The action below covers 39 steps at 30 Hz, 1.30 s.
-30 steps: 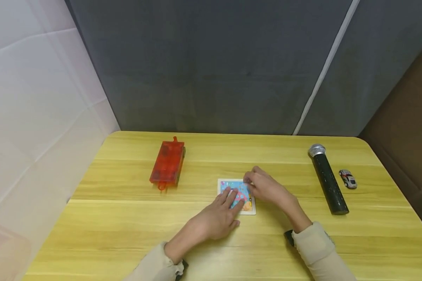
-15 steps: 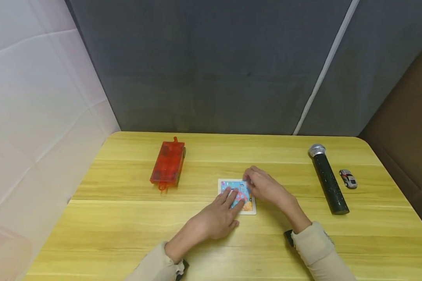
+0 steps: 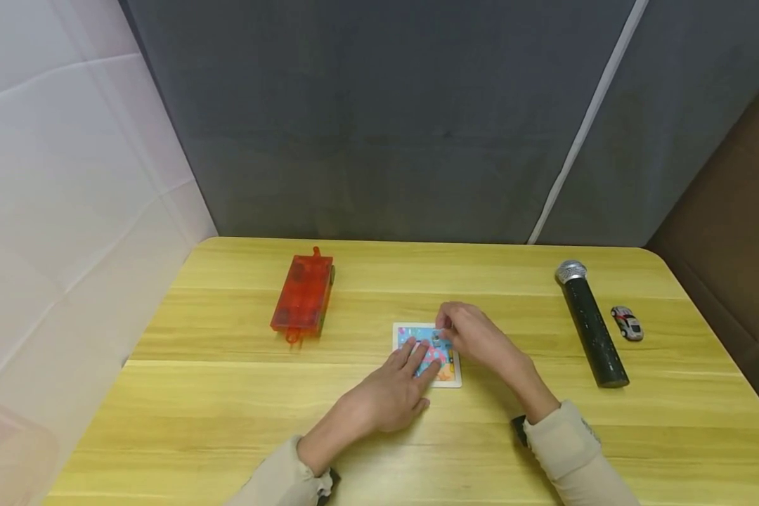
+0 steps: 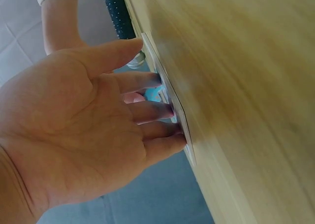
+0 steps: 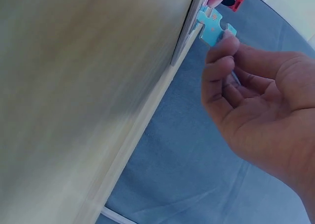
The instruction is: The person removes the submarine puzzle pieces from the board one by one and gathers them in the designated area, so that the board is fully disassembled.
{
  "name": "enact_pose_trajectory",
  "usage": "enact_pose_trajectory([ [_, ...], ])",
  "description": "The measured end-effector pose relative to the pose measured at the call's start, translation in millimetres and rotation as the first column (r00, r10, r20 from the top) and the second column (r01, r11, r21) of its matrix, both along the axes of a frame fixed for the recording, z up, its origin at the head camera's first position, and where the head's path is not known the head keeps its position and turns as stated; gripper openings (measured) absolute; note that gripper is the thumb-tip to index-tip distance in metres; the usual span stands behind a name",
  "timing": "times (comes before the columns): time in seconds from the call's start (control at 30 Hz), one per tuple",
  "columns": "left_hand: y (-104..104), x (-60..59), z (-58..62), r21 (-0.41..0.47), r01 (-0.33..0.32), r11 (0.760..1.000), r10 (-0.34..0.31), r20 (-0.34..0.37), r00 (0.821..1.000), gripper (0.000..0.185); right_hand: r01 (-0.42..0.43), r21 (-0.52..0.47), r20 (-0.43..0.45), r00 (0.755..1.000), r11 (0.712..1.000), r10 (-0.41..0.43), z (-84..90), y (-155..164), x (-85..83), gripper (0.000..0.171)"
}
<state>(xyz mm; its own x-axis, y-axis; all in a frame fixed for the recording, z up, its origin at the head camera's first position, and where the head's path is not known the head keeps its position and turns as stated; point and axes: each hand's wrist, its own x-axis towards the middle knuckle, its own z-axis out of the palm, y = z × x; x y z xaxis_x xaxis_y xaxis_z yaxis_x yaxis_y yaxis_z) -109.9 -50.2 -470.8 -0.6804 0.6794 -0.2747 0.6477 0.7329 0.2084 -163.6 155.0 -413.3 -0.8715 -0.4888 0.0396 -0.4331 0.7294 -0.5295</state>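
Observation:
A small colourful jigsaw puzzle in a white frame (image 3: 426, 353) lies flat in the middle of the yellow wooden table (image 3: 228, 393). My left hand (image 3: 392, 390) rests on its near left part with straight fingers (image 4: 152, 111) pressing on the puzzle board (image 4: 172, 111). My right hand (image 3: 474, 334) hovers over the puzzle's far right corner and pinches a light blue puzzle piece (image 5: 215, 28) between thumb and fingertips (image 5: 221, 49), just off the board's edge (image 5: 184, 39).
A red translucent plastic case (image 3: 303, 294) lies at the back left of the table. A black microphone with a silver head (image 3: 589, 322) and a small toy car (image 3: 626, 322) lie at the right. Grey and white walls close in behind and to the left.
My right hand has crept slightly left and nearer the puzzle's far corner with the piece. The left hand stays pressed on the puzzle.

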Motion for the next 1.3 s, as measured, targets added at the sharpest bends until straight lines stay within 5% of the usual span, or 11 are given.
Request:
enact_pose_trajectory([
  [0.23,0.9,2.6,9.8,-0.002,-0.013,1.0,0.013,0.023,1.0,0.071,0.044,-0.066,0.097,0.995,0.997,-0.037,9.9,24.9,-9.1,0.011],
  [0.57,1.8,6.3,9.4,-0.021,-0.005,1.0,0.005,-0.016,1.0,0.069,0.175,0.057,0.259,0.948,0.983,-0.184,19.0,114.2,-18.9,0.011],
  [0.67,1.2,7.4,13.9,-0.006,-0.013,1.0,0.013,0.01,1.0,0.069,0.192,0.1,0.25,0.945,0.976,-0.212,14.6,124.5,-21.3,0.013],
  [0.9,5.3,21.7,60.4,-0.077,-0.033,0.996,0.033,0.001,0.999,0.066,0.277,0.239,0.217,0.919,0.931,-0.329,8.7,129.2,-22.2,0.009],
  [1.3,6.2,24.1,67.1,-0.061,-0.047,0.997,0.047,0.008,0.999,0.065,0.32,0.284,0.205,0.901,0.904,-0.383,7.9,129.2,-22.2,0.008],
])
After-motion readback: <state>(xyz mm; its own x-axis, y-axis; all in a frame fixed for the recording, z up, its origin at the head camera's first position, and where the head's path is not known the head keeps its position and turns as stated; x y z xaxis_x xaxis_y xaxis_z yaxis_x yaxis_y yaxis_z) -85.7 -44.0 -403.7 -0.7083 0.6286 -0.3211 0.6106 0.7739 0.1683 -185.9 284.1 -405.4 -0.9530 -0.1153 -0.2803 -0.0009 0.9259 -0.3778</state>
